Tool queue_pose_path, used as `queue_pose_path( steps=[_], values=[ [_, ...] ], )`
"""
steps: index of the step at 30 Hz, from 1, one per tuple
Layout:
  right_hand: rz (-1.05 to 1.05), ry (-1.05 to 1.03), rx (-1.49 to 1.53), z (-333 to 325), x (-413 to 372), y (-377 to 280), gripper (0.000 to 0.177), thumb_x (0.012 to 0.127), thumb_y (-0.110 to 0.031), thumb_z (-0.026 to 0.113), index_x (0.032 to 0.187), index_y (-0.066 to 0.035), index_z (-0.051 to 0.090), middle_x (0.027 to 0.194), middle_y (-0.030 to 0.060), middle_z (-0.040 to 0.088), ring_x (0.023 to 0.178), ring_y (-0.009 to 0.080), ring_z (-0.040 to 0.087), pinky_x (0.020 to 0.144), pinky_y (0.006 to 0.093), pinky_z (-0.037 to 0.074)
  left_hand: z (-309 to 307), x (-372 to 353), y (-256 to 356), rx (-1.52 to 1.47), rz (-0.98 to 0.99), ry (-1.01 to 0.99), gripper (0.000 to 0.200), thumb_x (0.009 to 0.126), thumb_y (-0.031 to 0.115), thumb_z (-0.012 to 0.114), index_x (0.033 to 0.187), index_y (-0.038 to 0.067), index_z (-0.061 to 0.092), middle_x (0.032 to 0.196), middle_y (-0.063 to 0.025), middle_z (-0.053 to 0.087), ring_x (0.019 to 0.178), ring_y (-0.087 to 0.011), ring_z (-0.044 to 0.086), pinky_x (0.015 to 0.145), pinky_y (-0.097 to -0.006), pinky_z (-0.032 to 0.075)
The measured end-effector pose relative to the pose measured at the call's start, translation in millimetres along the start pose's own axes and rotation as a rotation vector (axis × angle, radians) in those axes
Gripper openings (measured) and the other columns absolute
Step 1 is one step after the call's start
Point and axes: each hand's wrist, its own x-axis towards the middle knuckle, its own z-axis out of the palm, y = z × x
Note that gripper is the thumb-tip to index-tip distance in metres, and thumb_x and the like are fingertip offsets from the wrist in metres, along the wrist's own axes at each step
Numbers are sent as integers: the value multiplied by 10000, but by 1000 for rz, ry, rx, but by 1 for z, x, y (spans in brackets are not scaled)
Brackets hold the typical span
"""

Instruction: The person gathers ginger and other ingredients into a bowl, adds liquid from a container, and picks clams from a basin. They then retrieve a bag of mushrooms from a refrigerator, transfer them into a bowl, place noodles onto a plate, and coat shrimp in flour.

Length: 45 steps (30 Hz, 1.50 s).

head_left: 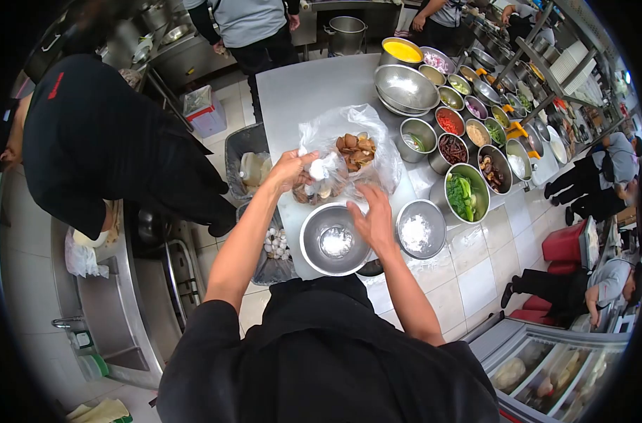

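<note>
Kitchen prep, seen from above: at far left a co-worker in black (88, 134) bends over a steel counter, and lined bins (254, 166) stand between that person and the table (300, 84). The wearer's left hand (290, 171), arm stretched forward and slightly bent, is closed on the gathered near-left edge of a clear plastic bag (349, 127), pinching it by a white wad. The bag sits on the table straight ahead, between the two hands, bulging away toward the far right with brown pieces (355, 149) heaped inside. Just below it stands a steel bowl (317, 250) holding a little white matter. The right hand (374, 220) lies open over the bowl's right rim, fingers spread and pointing up at the bag's lower edge, holding nothing; the left hand has the firmer claim. Further right sit a bowl of white powder (400, 217), a bowl of greens (484, 185) and rows of smaller bowls.
</note>
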Motion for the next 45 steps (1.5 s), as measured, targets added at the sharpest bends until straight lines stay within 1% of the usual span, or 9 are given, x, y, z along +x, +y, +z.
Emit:
queue_pose_path(
  steps=[9,13,16,25,27,33,38,40,45],
  values=[
    [62,-339,379,30,74,-10,426,706,-27,636,1124,-42,557,1103,173,557,1012,356,523,908,397,401,-14,-8,-1,-79,-60,-79,318,791,260,695,854,42,472,667,-100,580,546,-184,604,438,-265,477],
    [-341,-112,-31,31,96,34,422,717,-44,620,1131,-52,536,1102,170,549,1000,342,530,861,412,437,-16,-16,-2,-39,60,74,194,770,54,633,807,35,444,597,-89,546,495,-189,588,406,-281,467],
    [122,-433,-191,11,108,56,465,711,-99,649,1157,-71,519,1114,179,552,1045,348,504,879,422,424,-19,-20,7,-169,237,125,166,738,-54,560,776,32,423,571,-83,524,457,-187,564,389,-287,457],
    [82,-486,-284,-20,107,75,1062,486,-265,835,1376,-148,268,1213,194,487,1099,401,464,901,440,414,-27,-28,17,-18,293,113,177,706,-112,513,751,29,416,578,-67,503,419,-152,525,378,-280,447],
    [-231,-46,-500,-35,106,48,1234,431,-311,859,1426,-177,141,1299,196,401,1163,419,401,938,469,377,-32,-42,19,-132,308,77,177,700,-113,512,744,30,416,583,-58,502,416,-137,515,376,-262,436],
    [-28,-505,-480,20,126,51,1413,331,-398,875,1439,-231,13,1343,207,326,1139,366,405,912,479,371,-26,-55,25,-41,258,67,168,678,-106,518,734,27,432,567,-63,524,411,-125,514,367,-228,415],
    [-101,-502,-381,50,135,77,711,651,-354,734,1276,-151,463,1093,192,570,969,329,554,874,406,418,-29,-55,24,-116,263,69,161,684,-103,527,746,20,442,559,-57,516,412,-119,501,383,-245,427],
    [39,-210,-166,48,139,83,300,761,-302,605,935,-61,641,811,190,630,793,335,602,771,413,461,-25,-51,24,-120,273,53,162,685,-105,528,747,19,442,555,-54,511,412,-118,499,386,-249,430],
    [138,162,116,8,182,89,291,766,-266,555,675,11,568,596,193,553,557,329,537,572,407,432,-8,-29,30,-133,289,59,167,688,-124,514,747,15,443,548,-46,488,414,-122,484,420,-256,442]
  ],
)
